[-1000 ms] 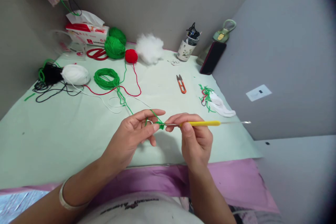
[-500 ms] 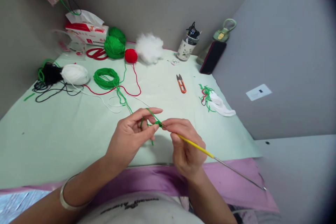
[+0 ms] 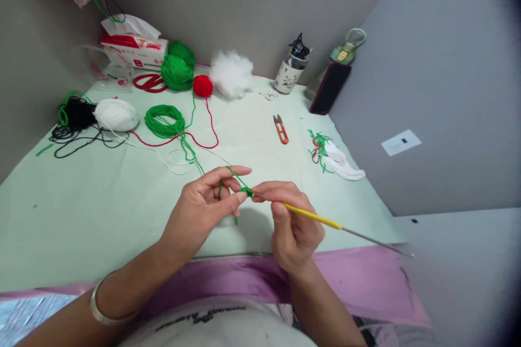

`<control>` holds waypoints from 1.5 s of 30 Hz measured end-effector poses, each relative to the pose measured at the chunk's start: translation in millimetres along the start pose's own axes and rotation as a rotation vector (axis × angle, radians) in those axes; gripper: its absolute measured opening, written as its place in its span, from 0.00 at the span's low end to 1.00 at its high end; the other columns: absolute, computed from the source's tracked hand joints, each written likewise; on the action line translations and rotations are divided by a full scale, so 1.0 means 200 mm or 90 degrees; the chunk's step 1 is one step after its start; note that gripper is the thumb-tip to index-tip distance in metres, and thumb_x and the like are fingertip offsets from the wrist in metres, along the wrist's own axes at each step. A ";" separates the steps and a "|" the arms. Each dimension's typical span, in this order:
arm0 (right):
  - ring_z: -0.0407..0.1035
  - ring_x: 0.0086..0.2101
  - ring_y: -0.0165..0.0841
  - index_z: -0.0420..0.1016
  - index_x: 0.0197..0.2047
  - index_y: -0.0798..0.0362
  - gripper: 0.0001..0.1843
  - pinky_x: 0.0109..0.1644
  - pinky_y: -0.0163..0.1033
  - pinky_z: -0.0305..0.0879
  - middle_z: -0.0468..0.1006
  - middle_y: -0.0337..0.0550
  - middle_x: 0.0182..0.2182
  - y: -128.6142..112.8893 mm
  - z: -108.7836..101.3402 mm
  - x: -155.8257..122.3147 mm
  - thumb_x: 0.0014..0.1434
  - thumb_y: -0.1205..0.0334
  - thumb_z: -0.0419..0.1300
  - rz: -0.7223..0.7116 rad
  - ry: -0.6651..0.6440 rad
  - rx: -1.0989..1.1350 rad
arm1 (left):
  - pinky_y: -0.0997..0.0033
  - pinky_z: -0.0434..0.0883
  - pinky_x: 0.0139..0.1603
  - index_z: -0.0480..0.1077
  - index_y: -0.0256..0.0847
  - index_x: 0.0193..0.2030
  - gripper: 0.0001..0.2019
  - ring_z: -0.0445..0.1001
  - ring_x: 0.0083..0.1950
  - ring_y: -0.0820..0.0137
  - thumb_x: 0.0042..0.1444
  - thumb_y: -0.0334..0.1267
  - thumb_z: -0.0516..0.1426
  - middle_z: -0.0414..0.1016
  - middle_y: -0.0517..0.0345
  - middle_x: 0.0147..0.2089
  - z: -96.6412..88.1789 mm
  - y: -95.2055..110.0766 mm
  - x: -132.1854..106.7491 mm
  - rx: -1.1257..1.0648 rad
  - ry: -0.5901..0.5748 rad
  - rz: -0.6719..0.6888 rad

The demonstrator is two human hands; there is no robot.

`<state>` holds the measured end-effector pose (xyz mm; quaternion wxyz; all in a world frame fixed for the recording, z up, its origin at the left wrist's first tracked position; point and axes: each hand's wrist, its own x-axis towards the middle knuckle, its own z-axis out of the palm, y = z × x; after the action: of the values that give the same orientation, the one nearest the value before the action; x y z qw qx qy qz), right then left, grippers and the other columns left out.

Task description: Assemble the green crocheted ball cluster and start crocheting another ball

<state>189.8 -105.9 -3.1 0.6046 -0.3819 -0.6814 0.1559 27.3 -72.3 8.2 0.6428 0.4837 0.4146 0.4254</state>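
My left hand [image 3: 205, 206] pinches a small green crochet piece [image 3: 246, 191] between thumb and finger, and a strand of green yarn [image 3: 191, 156] runs over its forefinger back to a loose green coil [image 3: 165, 121]. My right hand [image 3: 291, 222] is closed on a yellow-handled crochet hook [image 3: 313, 218], whose tip is in the green piece. The hook's metal tail points right and slightly down, over the table edge. Both hands hover just above the pale green tabletop [image 3: 101, 211].
Orange thread snips [image 3: 280, 129] lie beyond my hands. Yarn scraps on white cloth [image 3: 336, 158] sit to the right. At the back are green balls [image 3: 177, 71], a red ball [image 3: 203, 86], white stuffing [image 3: 231, 74], red scissors [image 3: 148, 82], a tissue box [image 3: 132, 50] and a cup [image 3: 288, 76]. White [image 3: 116, 114] and black yarn lie left.
My right hand turned the hook: its tail swung from level down toward me, then rose part way back. The left hand kept its pinch on the green piece.
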 end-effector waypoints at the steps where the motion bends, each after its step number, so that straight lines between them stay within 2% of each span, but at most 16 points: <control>1: 0.77 0.42 0.37 0.76 0.49 0.50 0.14 0.42 0.46 0.75 0.81 0.45 0.39 0.00 0.00 0.00 0.67 0.73 0.53 0.010 0.006 0.010 | 0.75 0.66 0.31 0.78 0.48 0.51 0.15 0.71 0.28 0.77 0.56 0.40 0.66 0.72 0.64 0.33 0.00 0.00 0.00 -0.002 -0.002 -0.001; 6: 0.78 0.41 0.38 0.75 0.50 0.48 0.14 0.42 0.48 0.76 0.82 0.45 0.39 -0.01 0.00 0.00 0.68 0.71 0.53 0.009 0.000 -0.010 | 0.75 0.65 0.30 0.79 0.48 0.51 0.15 0.70 0.29 0.76 0.56 0.40 0.66 0.70 0.64 0.32 0.00 0.01 0.00 0.013 -0.001 -0.003; 11: 0.77 0.43 0.38 0.75 0.50 0.49 0.14 0.44 0.47 0.75 0.81 0.46 0.39 0.00 -0.01 0.01 0.67 0.73 0.53 -0.010 -0.029 -0.028 | 0.74 0.67 0.33 0.80 0.49 0.50 0.14 0.68 0.29 0.75 0.55 0.39 0.66 0.69 0.64 0.30 0.00 0.02 0.00 0.062 0.030 0.006; 15: 0.77 0.42 0.37 0.75 0.49 0.49 0.14 0.43 0.45 0.75 0.81 0.45 0.38 0.00 -0.02 0.01 0.67 0.73 0.53 -0.005 -0.062 -0.037 | 0.73 0.68 0.34 0.82 0.48 0.45 0.12 0.65 0.30 0.74 0.54 0.35 0.66 0.69 0.62 0.31 0.02 0.03 -0.02 0.143 0.085 0.096; 18: 0.77 0.42 0.37 0.74 0.53 0.47 0.16 0.42 0.43 0.76 0.81 0.46 0.39 0.00 0.00 -0.01 0.66 0.72 0.55 -0.057 -0.075 -0.117 | 0.74 0.68 0.34 0.82 0.48 0.44 0.12 0.62 0.28 0.76 0.53 0.31 0.65 0.71 0.61 0.35 0.03 0.02 -0.03 0.154 0.106 0.139; 21: 0.77 0.44 0.37 0.74 0.56 0.43 0.20 0.44 0.43 0.77 0.80 0.46 0.44 0.00 0.01 -0.04 0.65 0.72 0.58 -0.098 -0.083 -0.250 | 0.76 0.68 0.32 0.80 0.48 0.51 0.17 0.62 0.27 0.77 0.53 0.33 0.66 0.72 0.61 0.35 0.03 0.01 -0.03 0.018 0.058 0.040; 23: 0.76 0.46 0.38 0.76 0.56 0.41 0.22 0.46 0.44 0.76 0.80 0.46 0.45 -0.01 0.02 -0.05 0.64 0.72 0.60 -0.101 -0.077 -0.291 | 0.77 0.68 0.30 0.78 0.46 0.55 0.20 0.58 0.24 0.79 0.54 0.37 0.66 0.67 0.65 0.29 0.03 0.01 -0.02 -0.134 -0.013 -0.069; 26: 0.76 0.44 0.38 0.77 0.54 0.43 0.19 0.45 0.45 0.76 0.80 0.46 0.43 -0.01 0.01 -0.03 0.65 0.72 0.59 -0.053 -0.031 -0.196 | 0.81 0.66 0.26 0.78 0.41 0.54 0.18 0.46 0.21 0.82 0.57 0.38 0.66 0.53 0.71 0.20 0.01 0.02 0.00 -0.277 -0.079 -0.177; 28: 0.75 0.38 0.36 0.79 0.49 0.46 0.14 0.40 0.44 0.75 0.80 0.45 0.38 -0.01 0.01 0.00 0.67 0.71 0.56 0.032 0.034 -0.068 | 0.83 0.64 0.24 0.80 0.41 0.51 0.15 0.45 0.20 0.83 0.56 0.36 0.66 0.57 0.70 0.22 0.01 0.03 0.01 -0.280 -0.065 -0.166; 31: 0.72 0.31 0.33 0.79 0.42 0.48 0.11 0.33 0.41 0.72 0.77 0.42 0.32 -0.01 0.01 0.04 0.68 0.67 0.55 0.148 0.090 0.108 | 0.82 0.65 0.21 0.80 0.43 0.50 0.15 0.55 0.21 0.85 0.53 0.35 0.67 0.69 0.64 0.32 0.01 0.04 0.01 -0.230 -0.044 -0.096; 33: 0.73 0.33 0.33 0.80 0.42 0.49 0.10 0.33 0.41 0.72 0.79 0.43 0.34 -0.01 0.02 0.05 0.68 0.67 0.56 0.159 0.071 0.157 | 0.81 0.67 0.22 0.80 0.46 0.51 0.17 0.63 0.23 0.82 0.53 0.36 0.68 0.71 0.63 0.35 0.02 0.04 0.00 -0.195 -0.049 -0.072; 36: 0.75 0.38 0.35 0.80 0.45 0.47 0.12 0.39 0.42 0.74 0.81 0.43 0.38 -0.01 0.03 0.04 0.67 0.70 0.57 0.136 0.031 0.098 | 0.81 0.67 0.23 0.79 0.48 0.53 0.19 0.69 0.25 0.81 0.54 0.37 0.68 0.72 0.63 0.35 0.03 0.03 0.00 -0.159 -0.030 -0.063; 38: 0.76 0.40 0.35 0.80 0.48 0.45 0.15 0.42 0.43 0.75 0.82 0.43 0.40 -0.01 0.03 0.02 0.66 0.72 0.58 0.087 0.008 0.004 | 0.82 0.67 0.24 0.78 0.48 0.54 0.19 0.67 0.24 0.82 0.54 0.37 0.68 0.72 0.64 0.35 0.04 0.03 0.00 -0.169 -0.017 -0.062; 41: 0.76 0.44 0.37 0.81 0.50 0.45 0.18 0.45 0.44 0.75 0.80 0.46 0.45 -0.01 0.02 0.00 0.63 0.75 0.59 -0.004 -0.018 -0.115 | 0.82 0.68 0.26 0.78 0.44 0.54 0.19 0.55 0.20 0.85 0.54 0.37 0.68 0.67 0.67 0.28 0.04 0.02 0.01 -0.246 -0.046 -0.112; 43: 0.76 0.43 0.36 0.81 0.49 0.46 0.17 0.44 0.43 0.74 0.80 0.46 0.44 -0.01 0.01 0.01 0.64 0.74 0.59 0.009 0.004 -0.094 | 0.83 0.66 0.25 0.79 0.41 0.52 0.17 0.47 0.19 0.85 0.55 0.37 0.67 0.61 0.70 0.24 0.03 0.03 0.02 -0.298 -0.068 -0.165; 45: 0.75 0.37 0.34 0.81 0.46 0.47 0.13 0.40 0.42 0.74 0.80 0.44 0.37 0.00 0.01 0.03 0.66 0.72 0.58 0.083 0.059 -0.002 | 0.84 0.65 0.24 0.80 0.39 0.50 0.14 0.44 0.20 0.84 0.56 0.36 0.67 0.58 0.70 0.23 0.02 0.03 0.03 -0.323 -0.065 -0.184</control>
<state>188.7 -102.1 1.4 0.6233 -0.4333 -0.6267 0.1762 31.4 -67.1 14.1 0.8173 0.2643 0.3267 0.3943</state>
